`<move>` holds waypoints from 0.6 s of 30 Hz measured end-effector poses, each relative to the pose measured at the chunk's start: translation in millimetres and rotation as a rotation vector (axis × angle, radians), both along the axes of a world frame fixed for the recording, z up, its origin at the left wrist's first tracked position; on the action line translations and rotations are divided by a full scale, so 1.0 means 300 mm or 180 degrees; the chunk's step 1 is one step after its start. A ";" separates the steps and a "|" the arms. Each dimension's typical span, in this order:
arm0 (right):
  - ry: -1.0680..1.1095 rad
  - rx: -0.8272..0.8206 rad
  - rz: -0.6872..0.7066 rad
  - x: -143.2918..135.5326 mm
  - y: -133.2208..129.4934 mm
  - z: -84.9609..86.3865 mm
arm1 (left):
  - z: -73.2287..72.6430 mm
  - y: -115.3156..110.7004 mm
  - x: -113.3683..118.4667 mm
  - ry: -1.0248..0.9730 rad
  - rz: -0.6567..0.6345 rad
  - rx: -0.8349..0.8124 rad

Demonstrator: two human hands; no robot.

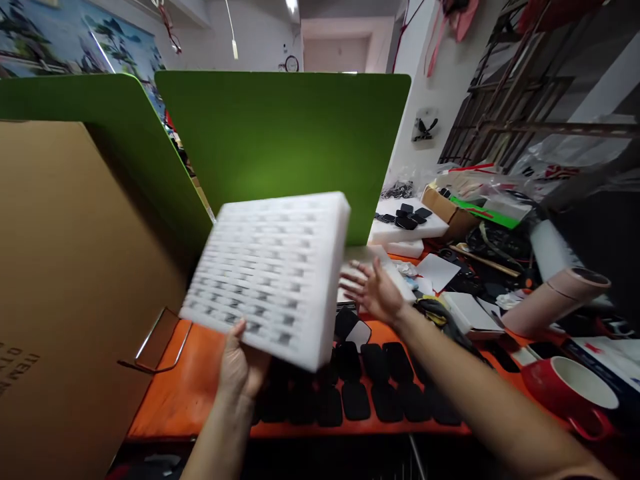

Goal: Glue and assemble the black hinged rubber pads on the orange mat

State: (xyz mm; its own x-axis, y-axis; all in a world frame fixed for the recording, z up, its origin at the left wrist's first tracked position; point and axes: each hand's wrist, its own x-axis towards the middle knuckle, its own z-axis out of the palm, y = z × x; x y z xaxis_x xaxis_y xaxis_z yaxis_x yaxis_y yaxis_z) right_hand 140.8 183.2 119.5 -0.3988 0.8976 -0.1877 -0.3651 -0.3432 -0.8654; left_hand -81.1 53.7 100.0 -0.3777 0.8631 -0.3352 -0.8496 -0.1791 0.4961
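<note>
A thick white foam block (265, 273) with rows of slots is tilted up above the orange table (170, 400). My left hand (241, 360) grips its lower edge, thumb on the slotted face and the other fingers hidden beneath. Just right of the block, my right hand (373, 290) is raised with its fingers spread, holding nothing. Under and in front of the block, several black rounded pads (356, 400) lie in rows on the table. A black pad and a pale one (359, 333) lie behind them.
Green panels (285, 133) stand at the back, and a large cardboard box (60, 267) fills the left. Black pieces on white foam (410, 230), a pink tumbler (555, 300) and a red mug (570, 393) are on the right. A metal wire stand (160, 343) sits beside the box.
</note>
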 end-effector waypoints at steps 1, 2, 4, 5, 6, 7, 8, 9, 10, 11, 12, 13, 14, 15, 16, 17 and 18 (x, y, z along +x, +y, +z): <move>-0.0008 -0.0021 0.0180 -0.015 -0.047 -0.033 | 0.003 0.030 0.016 0.0078 0.0086 0.0055; -0.0045 0.0037 0.0288 -0.031 -0.082 -0.060 | 0.004 0.061 0.042 0.0161 0.0099 0.0069; -0.0290 0.0281 0.0061 -0.055 -0.103 -0.091 | -0.001 0.123 0.108 0.0332 0.0022 0.0024; -0.0454 0.0364 -0.0102 -0.056 -0.090 -0.093 | -0.005 0.153 0.142 0.0435 -0.0027 0.0009; -0.0613 0.0414 -0.0253 -0.048 -0.063 -0.090 | -0.009 0.181 0.168 0.0528 -0.0098 -0.0021; -0.0751 0.0423 -0.0365 -0.029 -0.027 -0.082 | -0.014 0.207 0.185 0.0593 -0.0170 -0.0061; -0.0858 0.0410 -0.0402 -0.001 0.014 -0.074 | -0.020 0.231 0.189 0.0620 -0.0219 -0.0122; -0.0933 0.0399 -0.0427 0.035 0.056 -0.066 | -0.027 0.250 0.179 0.0619 -0.0218 -0.0179; -0.0992 0.0371 -0.0466 0.075 0.096 -0.061 | -0.036 0.265 0.159 0.0619 -0.0143 -0.0200; -0.1040 0.0331 -0.0503 0.117 0.131 -0.061 | -0.048 0.277 0.130 0.0647 0.0014 -0.0201; -0.1088 0.0273 -0.0543 0.159 0.161 -0.064 | -0.062 0.285 0.099 0.0736 0.0185 -0.0225; -0.1150 0.0212 -0.0571 0.197 0.185 -0.073 | -0.079 0.292 0.069 0.0916 0.0268 -0.0259; -0.1239 0.0163 -0.0595 0.231 0.203 -0.084 | -0.099 0.297 0.044 0.1160 0.0268 -0.0344; -0.1361 0.0130 -0.0610 0.259 0.218 -0.098 | -0.120 0.302 0.027 0.1449 0.0187 -0.0425; -0.1520 0.0115 -0.0626 0.282 0.229 -0.114 | -0.141 0.307 0.017 0.1746 0.0070 -0.0491; -0.1706 0.0106 -0.0642 0.301 0.238 -0.130 | -0.161 0.313 0.015 0.1997 -0.0053 -0.0548; -0.1904 0.0096 -0.0642 0.315 0.246 -0.147 | -0.180 0.319 0.018 0.2196 -0.0158 -0.0590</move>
